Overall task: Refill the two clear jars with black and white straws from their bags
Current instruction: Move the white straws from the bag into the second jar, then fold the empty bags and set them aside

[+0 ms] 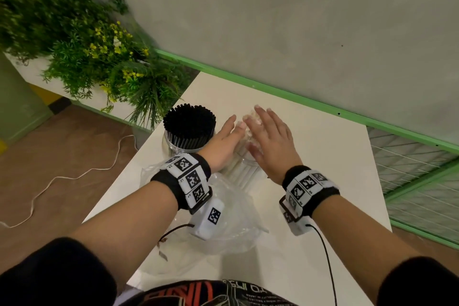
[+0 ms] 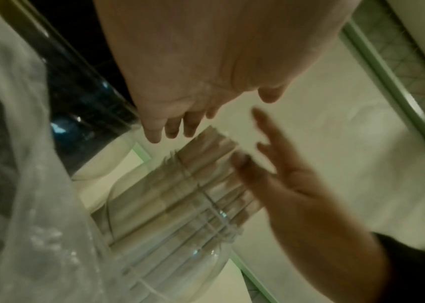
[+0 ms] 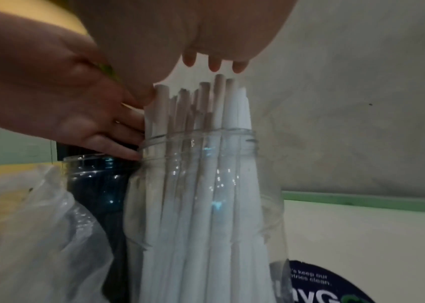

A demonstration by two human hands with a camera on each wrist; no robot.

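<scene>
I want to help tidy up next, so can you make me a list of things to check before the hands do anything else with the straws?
1. Black straws standing in their jar: ok, packed full.
2. White straws inside the clear jar: ok, upright, tops above the rim.
3. White straw tops level: not ok, some stick up higher.
4. Left hand free: ok, straight fingers touch the bundle's side.
5. Right hand free: ok, fingers straight over the tops, gripping nothing.
6. Plastic bags out of the way: not ok, crumpled right beside the jars.
</scene>
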